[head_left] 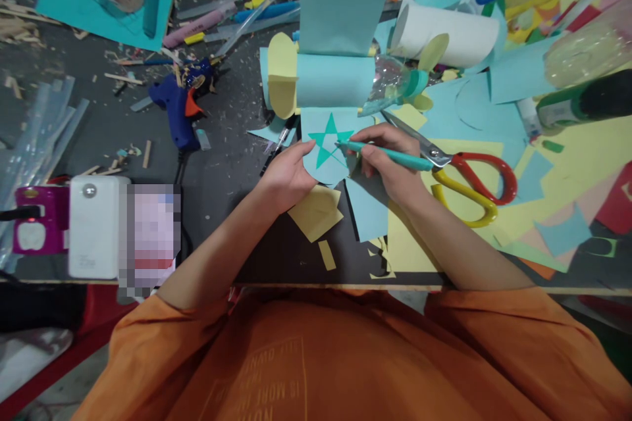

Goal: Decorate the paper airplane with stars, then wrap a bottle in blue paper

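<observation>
My left hand (289, 174) grips the lower left edge of a light blue paper piece (309, 122), its thumb lying on top. A green star (324, 156) is drawn on that paper, its centre partly uncoloured. In my right hand (390, 154) is a teal marker pen (397, 156), fingers closed round it and the tip touching the star. Just beyond lies a plastic bottle (390, 79) wrapped in blue paper, with yellow paper ovals (282, 75) beside it. Scissors (457, 164) with red and yellow handles rest right of my right hand.
A blue glue gun (180, 112) and wood scraps lie at the left. Nearer me stand a white power bank (96, 227) and a purple plug (44, 220). Yellow paper (409, 237), a white cardboard roll (447, 33) and a dark-capped bottle (582, 102) occupy the right side.
</observation>
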`<state>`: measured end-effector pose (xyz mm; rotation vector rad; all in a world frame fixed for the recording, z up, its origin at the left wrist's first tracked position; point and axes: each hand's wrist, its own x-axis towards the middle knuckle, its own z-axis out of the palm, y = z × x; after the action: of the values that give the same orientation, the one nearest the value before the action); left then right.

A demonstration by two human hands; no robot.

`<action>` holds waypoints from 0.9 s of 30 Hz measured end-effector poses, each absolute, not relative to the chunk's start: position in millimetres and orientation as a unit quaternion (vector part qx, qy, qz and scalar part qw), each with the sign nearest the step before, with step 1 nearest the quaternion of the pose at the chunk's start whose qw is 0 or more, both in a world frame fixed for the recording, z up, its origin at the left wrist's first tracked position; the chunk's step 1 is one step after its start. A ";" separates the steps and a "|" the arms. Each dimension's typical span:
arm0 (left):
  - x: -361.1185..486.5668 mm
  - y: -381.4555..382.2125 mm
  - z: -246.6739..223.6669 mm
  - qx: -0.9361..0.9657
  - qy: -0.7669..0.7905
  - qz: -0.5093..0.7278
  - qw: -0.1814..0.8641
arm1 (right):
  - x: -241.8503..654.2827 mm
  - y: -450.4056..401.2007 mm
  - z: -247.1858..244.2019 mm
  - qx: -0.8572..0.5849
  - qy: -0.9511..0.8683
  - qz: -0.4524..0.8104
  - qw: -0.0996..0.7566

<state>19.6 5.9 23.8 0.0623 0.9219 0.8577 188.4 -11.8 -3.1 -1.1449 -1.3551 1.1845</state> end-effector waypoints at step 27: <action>17.4 3.0 19.0 0.058 0.438 0.373 0.816 | 183.7 -13.8 1.0 -0.489 -0.582 0.473 0.446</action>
<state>17.4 3.0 19.0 0.1229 0.9334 0.7957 183.7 -13.8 1.0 -1.2108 -1.4406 1.1719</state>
